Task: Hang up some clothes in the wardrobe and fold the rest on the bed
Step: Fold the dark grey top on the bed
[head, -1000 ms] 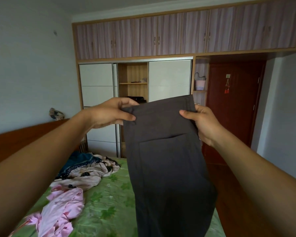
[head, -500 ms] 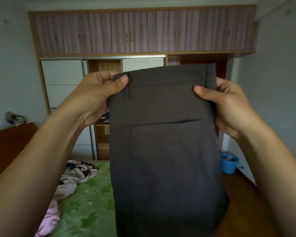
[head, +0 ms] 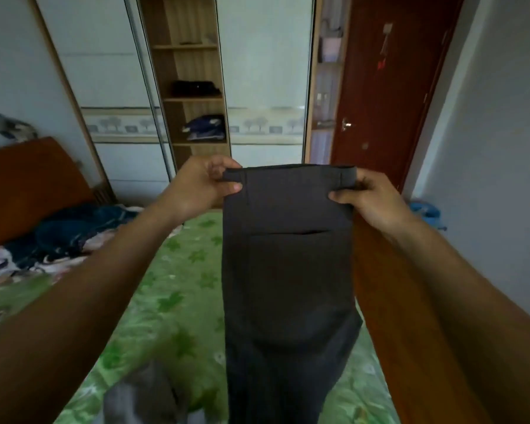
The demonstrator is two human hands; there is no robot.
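dark grey trousers hang mid-frame over the green bed — left hand and right hand each pinch a waistband corner.

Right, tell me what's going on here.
A person holds dark grey trousers up by the waistband, left hand and right hand pinching its two ends, the legs hanging over the green bed. A heap of other clothes lies near the headboard. The wardrobe behind stands open.
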